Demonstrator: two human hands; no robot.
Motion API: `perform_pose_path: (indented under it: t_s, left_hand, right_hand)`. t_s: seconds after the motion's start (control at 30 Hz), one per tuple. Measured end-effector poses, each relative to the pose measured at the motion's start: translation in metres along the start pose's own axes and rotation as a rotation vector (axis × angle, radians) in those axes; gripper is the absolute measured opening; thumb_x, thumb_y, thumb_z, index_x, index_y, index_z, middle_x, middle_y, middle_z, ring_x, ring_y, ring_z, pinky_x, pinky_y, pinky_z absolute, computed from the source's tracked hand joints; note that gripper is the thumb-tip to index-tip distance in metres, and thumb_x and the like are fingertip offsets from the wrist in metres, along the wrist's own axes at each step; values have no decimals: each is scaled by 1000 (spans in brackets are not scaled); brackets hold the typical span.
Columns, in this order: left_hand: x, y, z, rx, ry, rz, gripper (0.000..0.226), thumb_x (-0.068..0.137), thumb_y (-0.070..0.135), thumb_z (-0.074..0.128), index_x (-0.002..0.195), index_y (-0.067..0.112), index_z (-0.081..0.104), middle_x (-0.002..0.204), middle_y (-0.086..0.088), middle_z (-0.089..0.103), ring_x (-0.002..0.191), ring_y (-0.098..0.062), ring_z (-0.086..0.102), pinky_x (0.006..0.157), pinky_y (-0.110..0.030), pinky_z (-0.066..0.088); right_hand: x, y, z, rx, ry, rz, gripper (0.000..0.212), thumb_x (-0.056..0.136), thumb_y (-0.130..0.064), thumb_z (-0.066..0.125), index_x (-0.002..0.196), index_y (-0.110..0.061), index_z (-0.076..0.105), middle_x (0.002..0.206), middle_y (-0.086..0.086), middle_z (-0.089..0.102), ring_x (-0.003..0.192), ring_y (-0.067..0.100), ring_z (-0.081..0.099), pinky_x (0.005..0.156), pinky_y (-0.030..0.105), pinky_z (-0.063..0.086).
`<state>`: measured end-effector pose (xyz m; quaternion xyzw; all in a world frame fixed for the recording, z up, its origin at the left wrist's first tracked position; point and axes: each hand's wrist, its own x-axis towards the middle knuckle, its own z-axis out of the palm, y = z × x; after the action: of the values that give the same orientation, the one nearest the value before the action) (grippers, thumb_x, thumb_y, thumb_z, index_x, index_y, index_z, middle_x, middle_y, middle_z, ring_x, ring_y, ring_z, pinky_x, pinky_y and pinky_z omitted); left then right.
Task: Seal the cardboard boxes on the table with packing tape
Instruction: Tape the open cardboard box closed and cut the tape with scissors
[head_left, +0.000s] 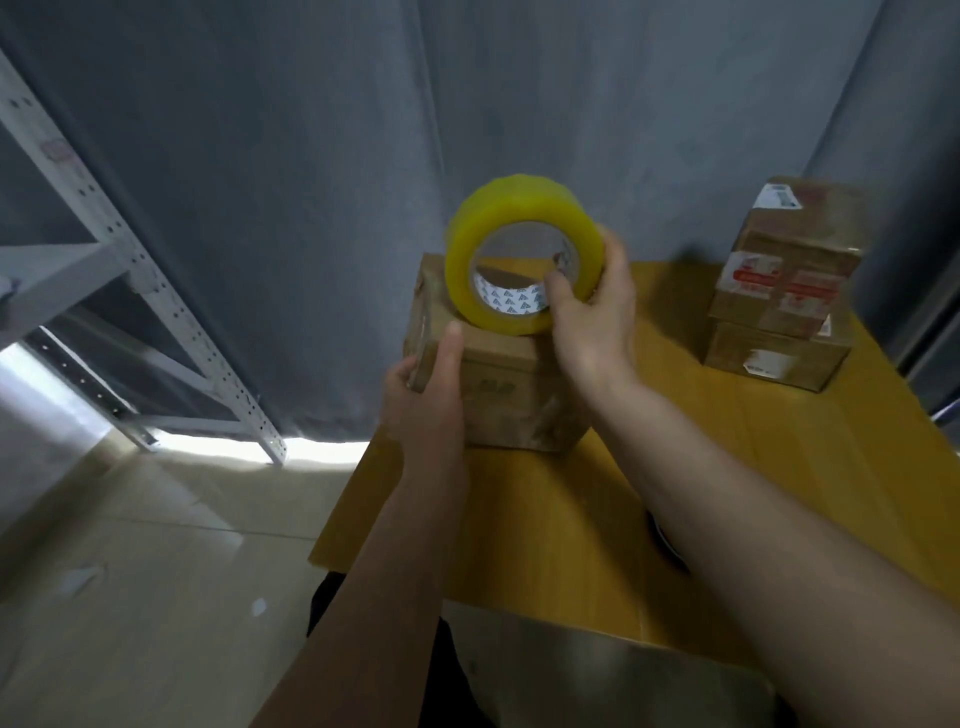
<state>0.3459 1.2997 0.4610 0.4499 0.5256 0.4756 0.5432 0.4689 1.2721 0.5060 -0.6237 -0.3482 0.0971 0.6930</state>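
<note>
A grey curtain fills the upper frame, with a white perforated metal rack at the left. The yellow wooden table takes the lower right; two stacked, already taped cardboard boxes sit at its far right edge. The cardboard box being sealed stands at frame centre. The left hand grips its left side, thumb on the top edge, over what looks like a clear tape strip. The right hand holds the yellow packing tape roll above the box, thumb inside the core. To do this well, I would keep the strip taut, centred on the seam, and press it flat.
</note>
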Motion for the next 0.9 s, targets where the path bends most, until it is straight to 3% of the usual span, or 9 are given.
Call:
perform_pose_path:
  t_s: [0.07, 0.17, 0.3, 0.43, 0.5, 0.57, 0.67, 0.77, 0.9]
  left_hand:
    - [-3, -6, 8, -50, -72, -62, 84, 59, 77, 60, 125, 26, 53, 119, -1, 61, 104, -20, 62, 86, -41, 55]
    - [-5, -19, 20, 26, -70, -90, 42, 88, 57, 50, 109, 23, 65, 104, -1, 67, 89, -14, 63, 68, -27, 51]
    - [3, -25, 19, 221, -27, 204, 25, 98, 37, 43, 87, 24, 61, 86, 5, 63, 79, -14, 58, 68, -29, 46]
    - [15, -21, 18, 223, -141, 388, 29, 103, 25, 39, 127, 20, 55, 110, 6, 61, 94, -6, 56, 74, -10, 45]
    - [15, -26, 15, 208, -215, 458, 32, 104, 25, 36, 132, 22, 49, 117, 8, 58, 102, 0, 56, 79, -6, 45]
    - [15, -32, 11, 231, -248, 535, 33, 101, 29, 35, 128, 21, 51, 118, 4, 59, 107, -2, 56, 89, -18, 48]
    - [21, -35, 4, 369, -229, 621, 38, 94, 35, 34, 117, 14, 56, 116, -7, 60, 110, -22, 54, 95, -45, 47]
    - [27, -31, -1, 616, -168, 707, 44, 90, 41, 27, 102, 12, 58, 111, -11, 60, 113, -34, 50, 99, -54, 39]
    - [30, -24, -2, 917, -88, 665, 56, 90, 45, 22, 139, 31, 47, 150, -10, 40, 145, -32, 20, 116, -59, 11]
  right_hand:
    - [2, 4, 2, -53, 41, 74, 33, 92, -17, 61, 123, -20, 50, 101, -13, 52, 94, 3, 52, 80, 12, 39]
    - [8, 8, 3, -115, -35, 161, 16, 89, -15, 64, 101, -19, 54, 91, -4, 58, 89, 15, 57, 78, 28, 46]
    - [10, 12, 2, -127, -119, 170, 12, 93, -16, 59, 103, -19, 54, 91, -4, 58, 87, 12, 56, 72, 22, 41]
    - [9, 10, 5, -150, -124, 150, 15, 93, -19, 61, 104, -21, 50, 97, -3, 57, 90, 12, 54, 76, 22, 40]
    - [11, 8, 2, -159, -146, 150, 15, 94, -20, 60, 106, -20, 52, 101, -1, 58, 94, 14, 55, 79, 25, 41]
    - [14, 7, -2, -170, -168, 135, 16, 94, -21, 60, 108, -17, 54, 103, 0, 60, 96, 15, 56, 80, 25, 41]
    - [17, 3, -8, -229, -173, 87, 22, 93, -20, 60, 112, -8, 59, 106, 5, 64, 99, 19, 59, 82, 27, 44]
    - [18, 3, -12, -252, -157, 87, 23, 93, -18, 60, 112, -6, 59, 109, 10, 63, 103, 23, 59, 89, 34, 47]
    - [23, 0, -27, -293, -121, 95, 25, 93, -18, 59, 115, -6, 55, 110, 9, 62, 108, 26, 57, 90, 33, 45]
